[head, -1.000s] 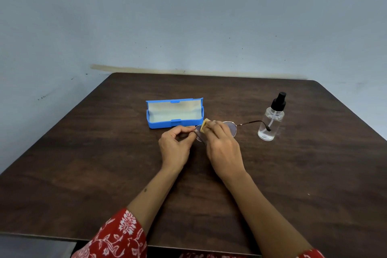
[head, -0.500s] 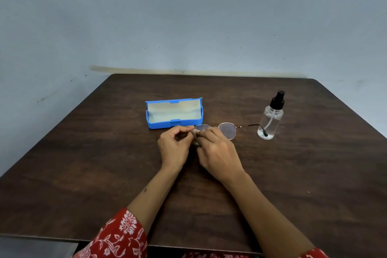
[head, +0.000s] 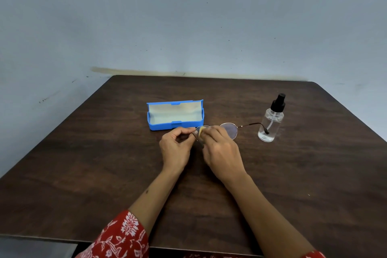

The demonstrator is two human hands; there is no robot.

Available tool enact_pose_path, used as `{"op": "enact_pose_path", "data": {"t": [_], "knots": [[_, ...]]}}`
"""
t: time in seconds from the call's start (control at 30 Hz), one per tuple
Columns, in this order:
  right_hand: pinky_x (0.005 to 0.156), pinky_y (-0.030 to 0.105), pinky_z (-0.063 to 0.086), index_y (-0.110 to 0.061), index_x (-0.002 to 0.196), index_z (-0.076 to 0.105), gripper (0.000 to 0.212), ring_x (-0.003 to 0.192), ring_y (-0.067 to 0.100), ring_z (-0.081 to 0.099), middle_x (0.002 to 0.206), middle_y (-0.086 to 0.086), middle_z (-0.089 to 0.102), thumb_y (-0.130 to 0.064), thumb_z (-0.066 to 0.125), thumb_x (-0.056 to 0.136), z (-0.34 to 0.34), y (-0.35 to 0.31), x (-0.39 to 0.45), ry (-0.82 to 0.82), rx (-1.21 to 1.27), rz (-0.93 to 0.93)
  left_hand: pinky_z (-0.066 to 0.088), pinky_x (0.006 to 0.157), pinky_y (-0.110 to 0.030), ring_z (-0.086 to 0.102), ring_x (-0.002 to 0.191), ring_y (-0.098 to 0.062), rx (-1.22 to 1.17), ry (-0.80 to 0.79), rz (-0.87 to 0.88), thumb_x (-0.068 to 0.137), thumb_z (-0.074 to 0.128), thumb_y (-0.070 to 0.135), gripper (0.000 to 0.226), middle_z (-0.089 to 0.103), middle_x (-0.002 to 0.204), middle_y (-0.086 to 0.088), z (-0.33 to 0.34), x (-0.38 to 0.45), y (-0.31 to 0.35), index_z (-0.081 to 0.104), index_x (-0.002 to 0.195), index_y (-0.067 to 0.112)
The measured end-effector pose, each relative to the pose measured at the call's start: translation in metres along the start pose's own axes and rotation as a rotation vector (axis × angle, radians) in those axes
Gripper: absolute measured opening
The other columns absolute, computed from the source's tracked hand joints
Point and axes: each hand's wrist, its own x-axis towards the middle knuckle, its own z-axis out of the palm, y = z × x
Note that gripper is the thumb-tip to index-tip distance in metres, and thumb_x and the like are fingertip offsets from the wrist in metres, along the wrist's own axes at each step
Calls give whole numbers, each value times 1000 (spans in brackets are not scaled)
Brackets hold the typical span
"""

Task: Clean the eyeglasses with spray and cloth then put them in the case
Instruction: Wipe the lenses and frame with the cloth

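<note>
Thin metal wire frames the eyeglasses [head: 229, 130], which both hands hold just above the dark wooden table [head: 104, 163] near its middle. The left hand [head: 177, 146] has its fingers curled, thumb and forefinger pinched together on the left end of the frame, at the hinge by the left lens. The right hand [head: 222, 153] meets it from the other side, fingers bent over that same left lens and pressing a small yellow cloth [head: 201, 131] against the glass; only a sliver of the cloth shows between the fingertips, so how it is folded cannot be told. Out past the right hand's knuckles the right lens stands uncovered, and from it the right temple arm reaches further right, its dark tip lying in front of the lower part of the spray bottle [head: 271, 123]; whether tip and bottle touch cannot be told. That bottle, clear with a black pump top, stands upright on the table, well to the right of the grip. Just beyond the left hand's fingertips, on the far side of the grip, sits the blue case [head: 176, 126], open, its lid tipped back and its pale lining showing; the near wall of the case is close to the pinching fingers, though apart from them. Nearer the camera, a red sleeve [head: 119, 236] with a white flower pattern covers the left upper forearm.
</note>
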Motion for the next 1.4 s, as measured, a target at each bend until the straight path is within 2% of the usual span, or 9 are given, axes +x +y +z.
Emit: {"op": "enact_pose_path", "data": {"t": [0.13, 0.27, 0.4, 0.73, 0.83, 0.97, 1.13, 1.3, 1.4], "knots": [[79, 31, 55, 4, 97, 70, 22, 99, 29, 65, 101, 15, 69, -1, 72, 75, 4, 1, 4, 39, -66, 48, 55, 74, -18, 69, 76, -1, 16, -5, 14, 75, 75, 3, 15, 73, 80, 7, 1, 0, 0, 73, 80, 17], [75, 28, 53, -2, 88, 72, 21, 88, 24, 65, 89, 7, 70, -3, 56, 74, 1, -3, -1, 33, 7, -58, 55, 76, -19, 69, 78, -3, 10, 13, -5, 75, 75, 3, 11, 74, 83, 1, 0, 1, -1, 74, 83, 10], [73, 30, 55, 0, 88, 72, 17, 88, 27, 66, 89, 10, 70, 0, 68, 71, 0, -1, 0, 21, -9, -12, 55, 74, -17, 69, 77, -1, 11, 8, -7, 74, 75, 3, 13, 74, 83, 2, 1, 1, 0, 73, 82, 13], [75, 30, 55, 2, 91, 71, 20, 94, 27, 65, 94, 11, 70, 0, 57, 77, 1, -1, 1, 31, 21, -15, 55, 77, -19, 69, 78, -2, 29, 11, 4, 75, 74, 3, 12, 74, 83, -1, 0, 0, 2, 73, 84, 10], [75, 30, 56, 4, 92, 71, 18, 96, 28, 65, 97, 14, 70, 4, 67, 74, 0, 0, 3, 50, 2, 72, 54, 74, -16, 68, 73, 1, 12, 20, 6, 75, 74, 1, 11, 73, 82, -5, 1, -1, 3, 72, 81, 9], [76, 32, 56, 3, 89, 71, 19, 91, 28, 66, 90, 12, 70, 4, 65, 71, 2, -4, 0, 31, 47, -40, 55, 75, -20, 69, 77, -5, 7, 17, 5, 75, 74, 1, 12, 73, 83, -3, 0, -1, 3, 73, 84, 9], [82, 34, 55, 5, 97, 70, 19, 100, 30, 64, 101, 16, 69, -3, 64, 80, 2, -1, 3, 48, 20, 90, 53, 71, -14, 67, 72, 1, 13, 17, 24, 75, 74, 0, 14, 72, 78, 5, 1, -2, 3, 73, 81, 13], [82, 31, 53, 3, 90, 71, 23, 95, 29, 65, 94, 13, 70, 6, 69, 66, 4, -5, 0, 20, 121, -9, 55, 77, -20, 69, 80, -5, 11, 20, 2, 76, 74, 1, 14, 74, 84, 0, -3, -2, 2, 73, 86, 11], [80, 33, 55, 6, 95, 70, 19, 99, 30, 64, 98, 16, 70, 2, 68, 76, 5, -3, 1, 38, 65, 51, 55, 74, -18, 69, 76, -2, -3, 22, 8, 74, 75, 1, 14, 73, 83, -2, -3, -3, 3, 73, 86, 9]]}}
